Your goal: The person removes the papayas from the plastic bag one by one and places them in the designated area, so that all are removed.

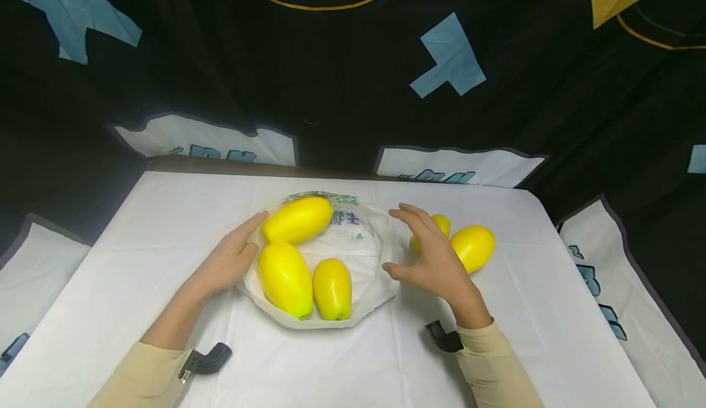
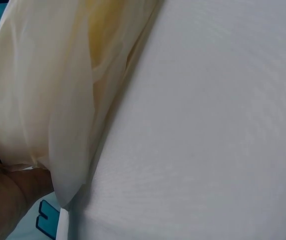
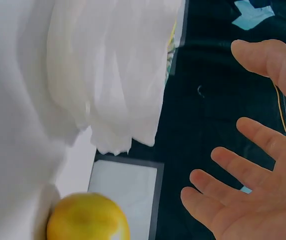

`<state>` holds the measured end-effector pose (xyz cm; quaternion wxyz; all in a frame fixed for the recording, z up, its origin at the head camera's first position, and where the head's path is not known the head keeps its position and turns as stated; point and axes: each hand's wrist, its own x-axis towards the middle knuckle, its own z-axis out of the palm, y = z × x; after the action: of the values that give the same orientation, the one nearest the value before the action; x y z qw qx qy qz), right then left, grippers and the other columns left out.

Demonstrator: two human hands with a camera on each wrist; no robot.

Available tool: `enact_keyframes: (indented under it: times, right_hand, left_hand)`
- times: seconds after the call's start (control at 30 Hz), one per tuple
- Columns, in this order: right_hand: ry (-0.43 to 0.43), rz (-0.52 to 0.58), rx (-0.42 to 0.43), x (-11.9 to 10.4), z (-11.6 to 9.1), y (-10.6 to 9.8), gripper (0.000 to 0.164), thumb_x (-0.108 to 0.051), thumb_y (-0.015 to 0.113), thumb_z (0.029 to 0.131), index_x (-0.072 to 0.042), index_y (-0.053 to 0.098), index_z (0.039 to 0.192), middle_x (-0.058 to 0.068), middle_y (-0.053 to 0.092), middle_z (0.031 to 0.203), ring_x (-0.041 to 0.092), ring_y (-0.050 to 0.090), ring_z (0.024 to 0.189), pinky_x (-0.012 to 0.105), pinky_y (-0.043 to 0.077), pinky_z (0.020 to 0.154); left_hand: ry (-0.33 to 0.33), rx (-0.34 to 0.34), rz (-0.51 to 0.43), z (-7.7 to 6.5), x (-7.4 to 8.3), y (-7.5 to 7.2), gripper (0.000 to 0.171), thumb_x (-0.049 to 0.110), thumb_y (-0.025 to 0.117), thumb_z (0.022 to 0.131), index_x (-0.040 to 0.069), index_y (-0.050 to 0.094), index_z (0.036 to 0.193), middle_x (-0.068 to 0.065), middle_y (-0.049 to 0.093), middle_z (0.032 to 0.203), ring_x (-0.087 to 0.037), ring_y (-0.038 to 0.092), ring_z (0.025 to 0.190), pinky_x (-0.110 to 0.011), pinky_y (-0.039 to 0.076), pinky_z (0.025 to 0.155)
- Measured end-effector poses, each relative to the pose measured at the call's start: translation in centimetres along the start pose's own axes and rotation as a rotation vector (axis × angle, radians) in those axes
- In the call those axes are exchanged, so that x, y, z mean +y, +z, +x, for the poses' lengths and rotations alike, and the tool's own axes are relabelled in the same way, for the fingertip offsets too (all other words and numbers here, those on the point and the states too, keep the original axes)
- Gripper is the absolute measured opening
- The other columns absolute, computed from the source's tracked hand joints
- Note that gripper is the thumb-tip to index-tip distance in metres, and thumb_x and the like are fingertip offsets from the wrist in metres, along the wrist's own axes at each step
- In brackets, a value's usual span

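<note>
A white plastic bag (image 1: pixel 353 242) with printed characters lies wide open on the table, holding three smooth, yellow mango-like fruits (image 1: pixel 285 279). At its left rim, my left hand (image 1: pixel 230 261) touches the plastic with extended fingers; in the left wrist view the bag's folds hide its thumb tip. My right hand (image 1: pixel 427 255) stands apart from the bag's right side, thumb and fingers spread, holding nothing. Beyond that hand are two more yellow fruits (image 1: pixel 473 247), one partly covered by it. The right wrist view shows the spread palm and one loose fruit (image 3: pixel 89 217).
A white cloth covers the table (image 1: pixel 309 368). Black sheeting (image 1: pixel 342 77) with blue patches hangs behind it, and white printed panels (image 1: pixel 458 166) border the far edge. Each sleeve cuff has a black wrist device (image 1: pixel 206 359).
</note>
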<state>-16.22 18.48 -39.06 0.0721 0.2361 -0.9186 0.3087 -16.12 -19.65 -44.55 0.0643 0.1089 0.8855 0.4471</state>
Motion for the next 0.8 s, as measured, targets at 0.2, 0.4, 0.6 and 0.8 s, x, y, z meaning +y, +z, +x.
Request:
enact_keyframes:
  times: [0.2,0.4,0.6,0.8]
  right_hand:
    - [-0.047,0.022,-0.013,-0.7,0.3,0.7,0.083,-0.032,0.085,0.068,-0.028,0.047,0.141,-0.002,0.035,0.152,0.019,0.038,0.136,0.048,0.044,0.103]
    - [-0.071,0.033,-0.047,-1.6,0.7,1.4,0.079,-0.035,0.083,0.071,-0.026,0.048,0.141,-0.001,0.037,0.152,0.018,0.040,0.134,0.045,0.044,0.103]
    - [-0.105,0.050,-0.103,-2.6,1.0,2.2,0.079,-0.037,0.082,0.072,-0.026,0.048,0.143,-0.005,0.038,0.150,0.017,0.039,0.135,0.044,0.044,0.104]
    - [-0.146,0.079,-0.160,-3.4,1.1,3.6,0.078,-0.038,0.081,0.072,-0.028,0.048,0.142,-0.009,0.042,0.147,0.011,0.041,0.133,0.039,0.042,0.106]
  left_hand:
    - [0.012,-0.001,-0.001,0.0,0.2,-0.1,0.060,0.001,0.035,0.097,0.007,0.021,0.155,-0.014,0.022,0.159,-0.034,0.016,0.146,-0.056,0.019,0.116]
    - [0.003,-0.005,-0.006,0.0,0.2,-0.1,0.061,0.000,0.035,0.097,0.007,0.020,0.156,-0.015,0.022,0.159,-0.035,0.016,0.146,-0.057,0.018,0.116]
    - [-0.015,-0.002,-0.006,0.0,0.1,0.0,0.062,0.002,0.035,0.097,0.010,0.020,0.156,-0.013,0.022,0.159,-0.035,0.016,0.146,-0.057,0.019,0.116]
    - [-0.006,-0.005,-0.011,0.0,0.1,-0.1,0.062,0.001,0.036,0.097,0.009,0.020,0.156,-0.014,0.022,0.159,-0.035,0.016,0.146,-0.057,0.018,0.116]
